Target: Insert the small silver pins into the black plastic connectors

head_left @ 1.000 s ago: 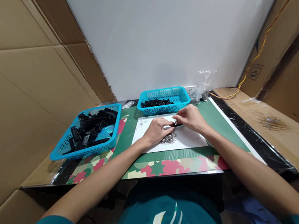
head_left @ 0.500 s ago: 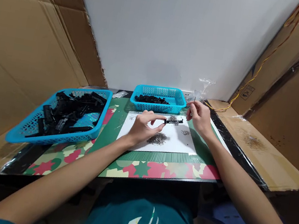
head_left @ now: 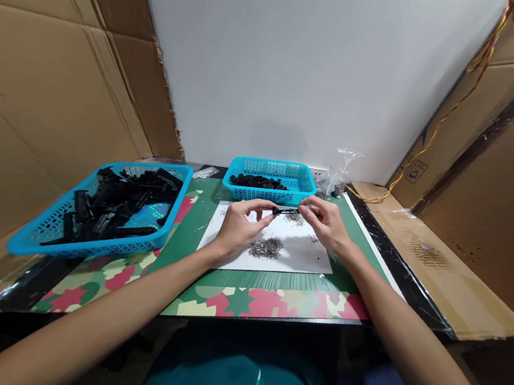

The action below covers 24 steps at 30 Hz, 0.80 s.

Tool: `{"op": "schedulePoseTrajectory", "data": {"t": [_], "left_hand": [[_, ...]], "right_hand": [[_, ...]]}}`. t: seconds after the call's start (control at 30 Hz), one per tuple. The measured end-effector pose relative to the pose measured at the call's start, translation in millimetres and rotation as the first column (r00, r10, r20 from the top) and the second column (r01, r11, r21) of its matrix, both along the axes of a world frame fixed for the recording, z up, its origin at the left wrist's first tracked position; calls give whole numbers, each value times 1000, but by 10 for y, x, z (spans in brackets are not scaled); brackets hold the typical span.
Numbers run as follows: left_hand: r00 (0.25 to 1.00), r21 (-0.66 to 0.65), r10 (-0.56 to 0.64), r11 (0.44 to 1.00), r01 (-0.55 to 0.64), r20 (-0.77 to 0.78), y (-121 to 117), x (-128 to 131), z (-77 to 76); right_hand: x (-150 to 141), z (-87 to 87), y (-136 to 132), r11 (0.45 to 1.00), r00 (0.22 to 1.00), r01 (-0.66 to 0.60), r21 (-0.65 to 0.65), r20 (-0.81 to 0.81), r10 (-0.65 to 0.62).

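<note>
1. The left hand [head_left: 243, 222] was pinching the left end of a black strip [head_left: 286, 211] between thumb and forefinger. The right hand [head_left: 325, 225] had its fingertips drawn in at the other end; whether they gripped the strip or some tiny bit there, I couldn't tell.
2. The strip was held level above the far part of the white paper [head_left: 295, 259], just short of the far basket [head_left: 306, 195].
3. I took it for moulded plastic: light enough for a fingertip hold, stiff along its length, probably a little slick.
4. Being so slim, it looked likely to twist or even snap if pressed hard in the middle.
5. The ends seemed the best places to take hold, thumb on the near side and finger on the far, leaving the middle exposed.
6. The metal bits [head_left: 266, 247] heaped on the paper, near side of the hands, looked hard, fine and easily scattered by a sleeve or wrist.
7. More black parts [head_left: 107, 217] lay jumbled in the left basket [head_left: 157, 243].
</note>
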<state>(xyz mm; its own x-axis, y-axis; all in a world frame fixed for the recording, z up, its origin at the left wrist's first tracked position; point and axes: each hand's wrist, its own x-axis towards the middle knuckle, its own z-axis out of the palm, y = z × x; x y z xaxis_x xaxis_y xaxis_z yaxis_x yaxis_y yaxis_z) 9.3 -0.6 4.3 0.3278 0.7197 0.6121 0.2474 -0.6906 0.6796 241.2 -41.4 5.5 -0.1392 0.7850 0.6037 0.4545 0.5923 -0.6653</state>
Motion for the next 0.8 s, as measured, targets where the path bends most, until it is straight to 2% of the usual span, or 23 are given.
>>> {"op": "schedulePoseTrajectory", "data": {"t": [0.13,0.4,0.8], "left_hand": [[999,18,11,1000,-11,-39,25,-12,-27],[987,64,61,997,-52,-150,85,-38,-70],[988,74,79,995,-70,-132,78,-48,-75]], "right_hand": [[-73,-55,18,999,997,12,39,73,-14],[-118,-159,47,969,931,159,191,297,-211],[-71,-216,104,954,917,179,239,312,-250]]}}
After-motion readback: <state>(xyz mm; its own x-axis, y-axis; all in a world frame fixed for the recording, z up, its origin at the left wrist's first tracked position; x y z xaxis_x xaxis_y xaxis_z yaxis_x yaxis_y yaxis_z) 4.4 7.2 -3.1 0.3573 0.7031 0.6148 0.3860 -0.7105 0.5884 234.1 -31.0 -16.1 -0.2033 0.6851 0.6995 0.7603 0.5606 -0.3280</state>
